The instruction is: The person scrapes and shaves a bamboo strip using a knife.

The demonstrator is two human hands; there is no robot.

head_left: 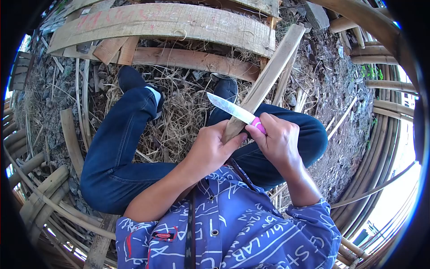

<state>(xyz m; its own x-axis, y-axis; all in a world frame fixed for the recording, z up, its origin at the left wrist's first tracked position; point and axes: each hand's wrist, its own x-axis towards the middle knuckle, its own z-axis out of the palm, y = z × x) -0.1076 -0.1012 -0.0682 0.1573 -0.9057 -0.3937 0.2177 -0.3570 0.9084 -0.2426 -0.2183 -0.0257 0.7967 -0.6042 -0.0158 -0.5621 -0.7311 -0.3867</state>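
My left hand is closed around the near end of a long split strip of bamboo or wood, which slants up and away to the right. In my right hand is a knife with a pink handle. Its pale blade points to the upper left and lies across the strip, just beyond my left fingers. From this angle I cannot tell whether the edge bites into the strip. Fine shavings litter the ground between my feet.
A wooden plank frame stands in front of my shoes. Bamboo poles run along the right side, and more cut bamboo lies at the left. Stony soil stretches to the right of my knee.
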